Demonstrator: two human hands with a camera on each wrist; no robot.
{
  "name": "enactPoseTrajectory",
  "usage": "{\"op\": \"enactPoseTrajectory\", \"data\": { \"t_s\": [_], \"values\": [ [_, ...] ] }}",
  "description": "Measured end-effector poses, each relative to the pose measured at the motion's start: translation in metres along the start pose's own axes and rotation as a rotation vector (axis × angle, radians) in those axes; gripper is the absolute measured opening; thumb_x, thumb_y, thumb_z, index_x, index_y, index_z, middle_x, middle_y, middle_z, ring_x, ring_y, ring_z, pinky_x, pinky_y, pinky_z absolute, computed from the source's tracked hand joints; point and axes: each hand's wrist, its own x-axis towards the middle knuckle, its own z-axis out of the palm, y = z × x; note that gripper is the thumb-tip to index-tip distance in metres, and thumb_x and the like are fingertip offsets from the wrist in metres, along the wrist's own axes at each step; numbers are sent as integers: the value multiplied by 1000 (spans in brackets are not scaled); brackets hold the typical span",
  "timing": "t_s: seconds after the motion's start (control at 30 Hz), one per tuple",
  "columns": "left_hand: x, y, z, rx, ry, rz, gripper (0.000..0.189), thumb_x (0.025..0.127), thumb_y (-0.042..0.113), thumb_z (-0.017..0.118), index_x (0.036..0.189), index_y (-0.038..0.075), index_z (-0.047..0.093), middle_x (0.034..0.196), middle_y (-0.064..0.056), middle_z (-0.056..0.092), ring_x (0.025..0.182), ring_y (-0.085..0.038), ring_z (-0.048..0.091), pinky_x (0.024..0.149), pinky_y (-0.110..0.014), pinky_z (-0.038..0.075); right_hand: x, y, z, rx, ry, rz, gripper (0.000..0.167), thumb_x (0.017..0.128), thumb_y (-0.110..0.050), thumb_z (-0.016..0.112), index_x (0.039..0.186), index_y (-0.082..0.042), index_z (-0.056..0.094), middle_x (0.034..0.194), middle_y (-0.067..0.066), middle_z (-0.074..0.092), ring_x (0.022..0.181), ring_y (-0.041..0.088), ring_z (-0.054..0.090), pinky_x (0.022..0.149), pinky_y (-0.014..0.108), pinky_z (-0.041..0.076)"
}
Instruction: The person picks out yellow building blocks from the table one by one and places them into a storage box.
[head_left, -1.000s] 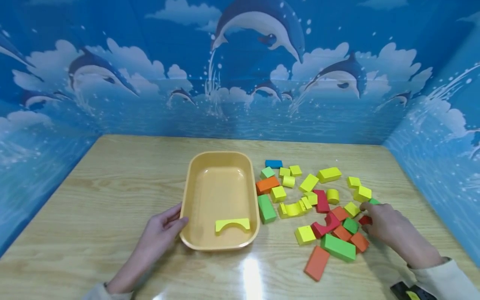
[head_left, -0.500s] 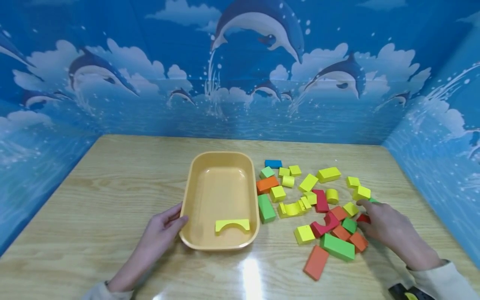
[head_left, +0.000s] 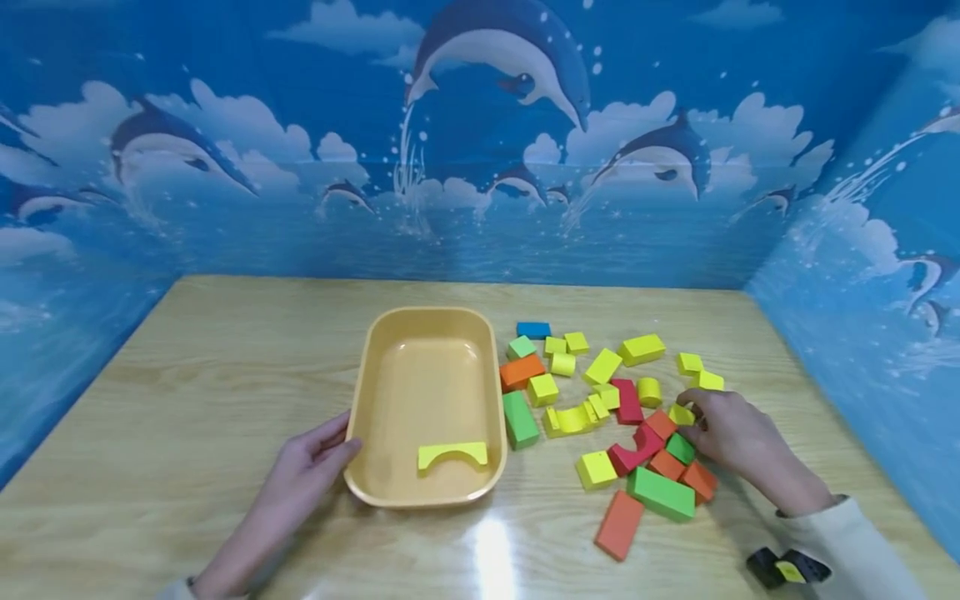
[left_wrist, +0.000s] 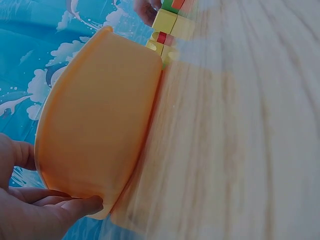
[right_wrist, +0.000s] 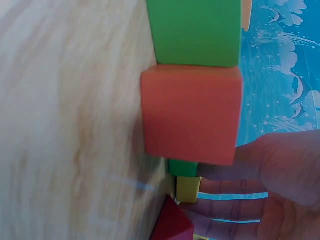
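My left hand (head_left: 307, 467) grips the left side of a tan plastic tray (head_left: 352, 475), thumb over the rim; in the left wrist view the fingers (left_wrist: 75, 206) press its outer wall. Inside the tray lies one yellow arch block (head_left: 452, 452). At the right of the scattered blocks, my right hand (head_left: 738, 437) has finger and thumb on either side of a small yellow block (head_left: 681, 415), pinching it. In the right wrist view, that yellow block (right_wrist: 188, 190) sits beyond a green block (right_wrist: 183, 167) and an orange-red block (right_wrist: 192, 112). A red block (right_wrist: 172, 225) lies under the hand.
Several loose blocks spread right of the tray, among them a red arch (head_left: 633, 450), a long green block (head_left: 660, 493), an orange-red block (head_left: 619, 525) and a blue block (head_left: 533, 330). Dolphin-print cloth (head_left: 465, 225) walls the wooden table (head_left: 247, 358) at back and sides.
My right hand has shifted left from beside the red block to the small yellow block, covering the red one in the head view. The left hand stays on the tray. The head view turned slightly right.
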Motion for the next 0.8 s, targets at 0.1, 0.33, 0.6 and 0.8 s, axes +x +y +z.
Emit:
{"op": "enactPoseTrajectory", "data": {
  "t_s": [0.1, 0.33, 0.6, 0.8],
  "values": [
    [1, 1, 2, -19, -4, 9, 47, 97, 7, 54, 138, -10, 41, 132, -31, 51, 118, -37, 57, 93, -30, 53, -1, -1, -3, -8, -7, 20, 37, 80, -10, 76, 110, 6, 63, 88, 15, 67, 75, 27, 63, 53, 41, 56],
    [-1, 1, 2, -31, 15, 6, 46, 96, 5, 54, 138, -10, 42, 130, -32, 52, 115, -38, 59, 91, -30, 54, 2, -24, -10, 10, 103, 15, 46, 85, -21, 72, 121, 4, 57, 87, 16, 66, 58, 18, 55, 41, 31, 45],
    [0, 0, 1, -37, 12, 19, 46, 96, 4, 54, 138, -11, 41, 131, -32, 52, 115, -38, 59, 91, -30, 54, 15, -96, -13, 94, 253, -179, 45, 83, -20, 75, 124, -6, 60, 86, 8, 68, 59, 13, 56, 42, 24, 43],
    [0, 1, 2, -32, 14, 11, 47, 96, 4, 53, 138, -10, 40, 131, -32, 51, 116, -38, 58, 91, -30, 54, 22, -166, 0, 106, 311, -426, 45, 82, -23, 77, 123, -11, 63, 101, 5, 70, 71, 14, 63, 50, 18, 50]
  ]
}}
